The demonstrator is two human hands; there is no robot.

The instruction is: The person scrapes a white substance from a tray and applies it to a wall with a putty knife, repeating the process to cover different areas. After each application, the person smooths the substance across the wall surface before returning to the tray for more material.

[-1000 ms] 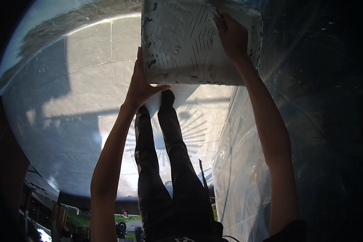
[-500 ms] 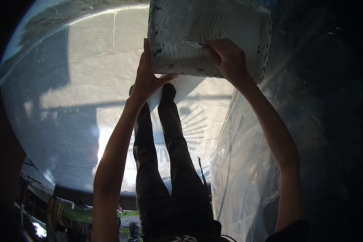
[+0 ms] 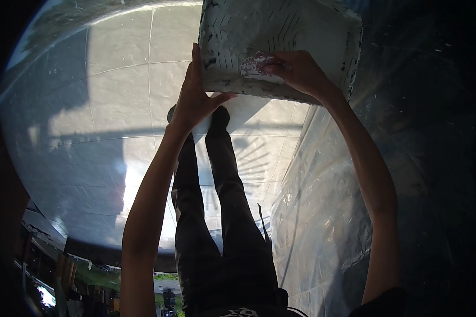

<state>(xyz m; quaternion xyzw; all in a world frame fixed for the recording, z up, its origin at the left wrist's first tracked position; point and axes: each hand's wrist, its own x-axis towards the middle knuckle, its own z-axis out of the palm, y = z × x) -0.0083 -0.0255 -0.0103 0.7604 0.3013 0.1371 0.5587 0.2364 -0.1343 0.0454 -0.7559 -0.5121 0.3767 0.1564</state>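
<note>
A white paint tray (image 3: 322, 63) with rows of short ridges and a chipped, paint-crusted rim fills the top of the view. My left hand (image 3: 195, 100) grips its near left corner, fingers along the left side and thumb under the near edge. Over the tray's near part, my right hand (image 3: 301, 74) pinches a flat reddish scraper-like piece (image 3: 259, 64) smeared with white; I cannot tell its exact kind. White paint shows along its lower edge, close to the tray's near wall.
Clear plastic sheeting (image 3: 322, 232) covers the surface on the right. Beneath the tray is a pale tiled floor (image 3: 121, 63) with sunlight and shadows. My legs (image 3: 222, 211) stand in the middle, and greenery (image 3: 92, 274) shows at the bottom left.
My right hand has moved down toward the tray's near edge and turned the piece, so its reddish flat face now shows. The tray has shifted slightly up and right with my left hand still gripping it.
</note>
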